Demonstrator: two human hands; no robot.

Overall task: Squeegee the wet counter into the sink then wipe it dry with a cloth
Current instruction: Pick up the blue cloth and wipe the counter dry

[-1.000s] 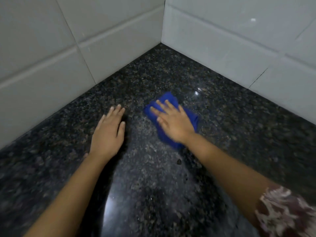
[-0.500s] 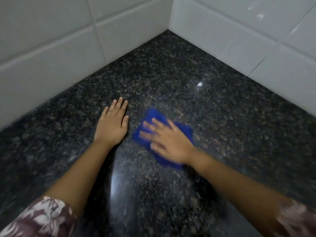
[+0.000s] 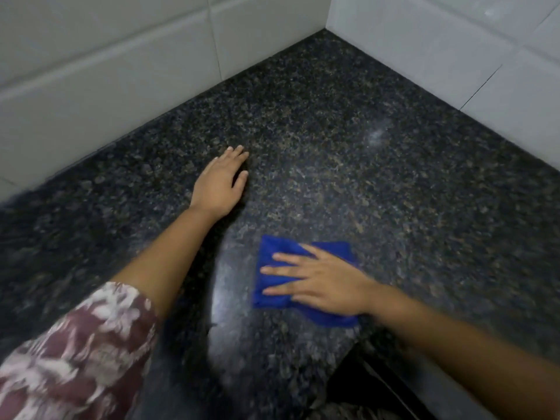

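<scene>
A folded blue cloth lies flat on the dark speckled granite counter, near its front. My right hand presses down on the cloth with fingers spread, pointing left. My left hand rests palm down on bare counter farther back and to the left, holding nothing. No squeegee or sink is in view.
White tiled walls meet in a corner at the back and enclose the counter on the left and right. A dark gap below the counter's front edge shows at the lower right. A glossy patch reflects light near the front.
My right hand has slid the cloth from beside my left hand toward the counter's front edge and to the right. My left hand has stayed planted; the view has tilted.
</scene>
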